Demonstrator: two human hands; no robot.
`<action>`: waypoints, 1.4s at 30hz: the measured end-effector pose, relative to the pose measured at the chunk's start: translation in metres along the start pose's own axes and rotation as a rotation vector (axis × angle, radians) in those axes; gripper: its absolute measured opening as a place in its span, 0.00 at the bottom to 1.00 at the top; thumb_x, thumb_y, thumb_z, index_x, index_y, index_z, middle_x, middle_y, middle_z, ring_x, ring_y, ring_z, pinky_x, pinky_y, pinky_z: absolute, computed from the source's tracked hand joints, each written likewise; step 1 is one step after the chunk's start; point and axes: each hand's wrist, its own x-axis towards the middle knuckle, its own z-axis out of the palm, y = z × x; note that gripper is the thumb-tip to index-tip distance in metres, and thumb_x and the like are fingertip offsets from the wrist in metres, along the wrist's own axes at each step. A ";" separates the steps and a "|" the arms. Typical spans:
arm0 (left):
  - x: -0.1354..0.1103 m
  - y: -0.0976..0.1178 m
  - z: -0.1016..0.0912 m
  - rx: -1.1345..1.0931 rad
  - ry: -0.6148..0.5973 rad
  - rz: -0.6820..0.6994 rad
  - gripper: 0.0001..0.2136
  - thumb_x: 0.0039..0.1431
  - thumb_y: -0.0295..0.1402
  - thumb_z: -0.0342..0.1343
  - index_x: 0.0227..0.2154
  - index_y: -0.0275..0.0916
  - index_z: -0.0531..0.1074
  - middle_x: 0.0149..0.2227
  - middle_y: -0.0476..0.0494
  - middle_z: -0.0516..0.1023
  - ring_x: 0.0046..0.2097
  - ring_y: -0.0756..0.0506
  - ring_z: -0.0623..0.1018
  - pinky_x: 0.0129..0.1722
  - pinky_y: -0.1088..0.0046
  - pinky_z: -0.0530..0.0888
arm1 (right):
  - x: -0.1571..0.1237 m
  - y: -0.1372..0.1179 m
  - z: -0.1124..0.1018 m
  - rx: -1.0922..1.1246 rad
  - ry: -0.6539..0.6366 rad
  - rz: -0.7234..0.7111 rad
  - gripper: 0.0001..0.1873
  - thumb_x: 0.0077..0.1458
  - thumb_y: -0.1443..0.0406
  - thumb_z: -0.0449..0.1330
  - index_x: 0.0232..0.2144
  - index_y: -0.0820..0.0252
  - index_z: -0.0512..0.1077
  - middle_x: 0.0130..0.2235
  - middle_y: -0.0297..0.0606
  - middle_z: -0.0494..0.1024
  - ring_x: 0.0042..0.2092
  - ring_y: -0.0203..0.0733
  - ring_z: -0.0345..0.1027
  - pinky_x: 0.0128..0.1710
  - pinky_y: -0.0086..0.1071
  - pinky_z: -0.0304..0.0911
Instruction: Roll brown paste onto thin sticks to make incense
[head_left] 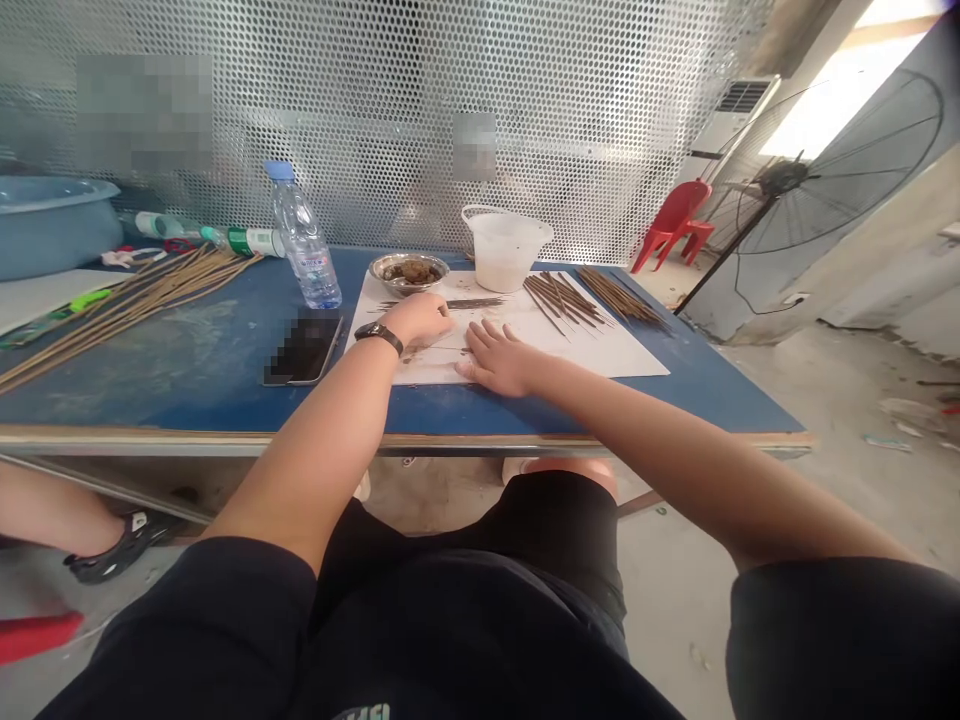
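My left hand (424, 320), with a dark watch on the wrist, is over the left part of a white sheet (626, 362). Its fingers are curled together, and what they may hold is hidden. Beside it, my right hand (499, 360) lies palm down on the sheet near its front edge, fingers spread. A thin stick (448, 348) shows between the two hands. Beyond them lie dark thin sticks (480, 302) and a metal bowl (380, 263) with a brown lump (417, 270). Right of these rest thicker brown sticks (566, 300) with thin ends.
A white bucket (510, 250) stands at the sheet's back edge. More brown sticks (622, 298) lie at right. On the blue table (187, 375) are a phone (304, 348), a water bottle (304, 240), long tan sticks (150, 290) and a blue basin (56, 230). Perforated metal rises behind.
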 end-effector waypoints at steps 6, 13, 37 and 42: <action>0.008 -0.007 0.007 0.014 0.036 0.024 0.17 0.54 0.44 0.61 0.43 0.43 0.82 0.45 0.37 0.87 0.45 0.35 0.83 0.42 0.67 0.75 | -0.056 -0.037 0.011 0.071 0.056 -0.028 0.62 0.63 0.32 0.29 0.76 0.78 0.45 0.78 0.59 0.37 0.79 0.66 0.25 0.76 0.61 0.33; 0.003 -0.002 0.004 -0.007 0.016 -0.008 0.16 0.54 0.45 0.62 0.42 0.43 0.81 0.48 0.37 0.86 0.46 0.35 0.83 0.42 0.67 0.75 | -0.014 -0.032 0.012 0.080 0.057 0.147 0.60 0.65 0.34 0.25 0.77 0.78 0.43 0.78 0.60 0.37 0.78 0.69 0.22 0.74 0.68 0.27; -0.004 0.003 -0.004 -0.032 -0.026 0.028 0.16 0.60 0.47 0.59 0.42 0.42 0.80 0.45 0.37 0.85 0.40 0.37 0.81 0.36 0.65 0.73 | -0.026 0.091 -0.011 -0.148 0.127 0.182 0.17 0.67 0.67 0.55 0.50 0.64 0.82 0.52 0.51 0.83 0.54 0.55 0.75 0.51 0.41 0.67; -0.003 0.001 -0.006 -0.020 -0.038 0.017 0.16 0.62 0.47 0.58 0.43 0.41 0.79 0.43 0.36 0.85 0.39 0.37 0.81 0.33 0.66 0.71 | -0.007 0.093 -0.008 -0.150 0.198 0.062 0.18 0.68 0.69 0.53 0.47 0.64 0.82 0.51 0.51 0.83 0.57 0.55 0.72 0.53 0.41 0.67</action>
